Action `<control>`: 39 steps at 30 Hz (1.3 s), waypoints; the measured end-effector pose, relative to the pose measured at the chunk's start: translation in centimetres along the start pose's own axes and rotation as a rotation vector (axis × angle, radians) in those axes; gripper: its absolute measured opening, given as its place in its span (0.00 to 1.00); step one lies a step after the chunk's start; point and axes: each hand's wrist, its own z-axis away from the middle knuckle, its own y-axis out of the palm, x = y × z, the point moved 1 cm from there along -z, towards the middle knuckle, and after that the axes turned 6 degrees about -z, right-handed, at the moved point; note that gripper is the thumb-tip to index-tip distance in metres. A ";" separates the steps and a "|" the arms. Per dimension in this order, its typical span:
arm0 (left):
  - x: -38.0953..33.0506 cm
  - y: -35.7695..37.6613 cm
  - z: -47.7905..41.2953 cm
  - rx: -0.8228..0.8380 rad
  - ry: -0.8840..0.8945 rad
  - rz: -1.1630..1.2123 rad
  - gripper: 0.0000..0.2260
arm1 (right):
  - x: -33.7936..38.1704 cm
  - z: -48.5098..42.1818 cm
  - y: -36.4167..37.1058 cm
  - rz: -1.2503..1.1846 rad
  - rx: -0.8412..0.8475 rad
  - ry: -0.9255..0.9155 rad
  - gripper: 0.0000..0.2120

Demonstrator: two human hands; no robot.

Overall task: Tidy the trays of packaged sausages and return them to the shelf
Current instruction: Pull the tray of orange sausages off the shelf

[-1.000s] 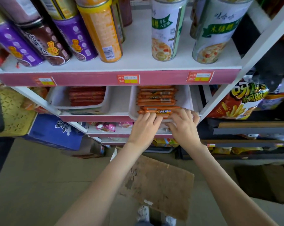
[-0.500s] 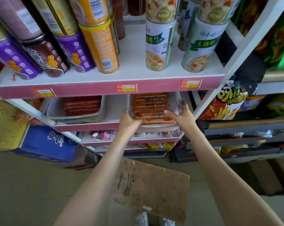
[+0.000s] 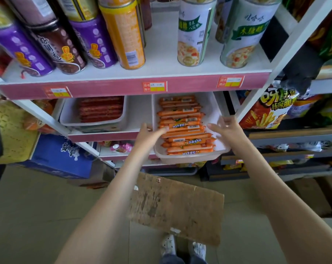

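A white tray full of orange packaged sausages juts forward past the front edge of the middle shelf. My left hand grips the tray's left rim, thumb outside and fingers lying over the sausages. My right hand holds the right rim, with the thumb reaching inside the tray. Further left on the same shelf stands a second white tray of dark red sausages, well back from the edge.
Tall cans crowd the shelf above, just over the trays. A snack bag hangs to the right. Below are lower shelves, a blue box and a cardboard sheet on the floor by my shoes.
My hands went from the tray's front edge to its two sides. The orange-sausage tray has since slid forward out of the shelf, and the view has tilted up.
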 end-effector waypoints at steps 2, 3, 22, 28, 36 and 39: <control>-1.1 0.3 -1.4 0.070 0.021 0.039 0.38 | 1.2 -1.6 0.0 -0.040 0.116 0.057 0.37; -1.3 0.7 -1.8 0.094 0.056 0.053 0.36 | 1.6 -2.0 0.3 -0.036 0.179 0.061 0.40; 7.5 1.0 9.7 0.032 0.294 0.063 0.33 | -4.2 11.2 1.7 -0.182 0.290 -0.091 0.24; 13.3 1.9 11.9 0.069 0.225 0.077 0.33 | -9.4 15.0 2.2 -0.186 0.296 0.002 0.27; 19.8 3.0 12.4 0.049 0.105 0.055 0.28 | -17.2 16.8 3.9 -0.071 0.258 0.067 0.35; 23.0 3.7 11.1 0.051 0.041 0.046 0.29 | -20.3 16.3 4.7 -0.027 0.259 0.116 0.32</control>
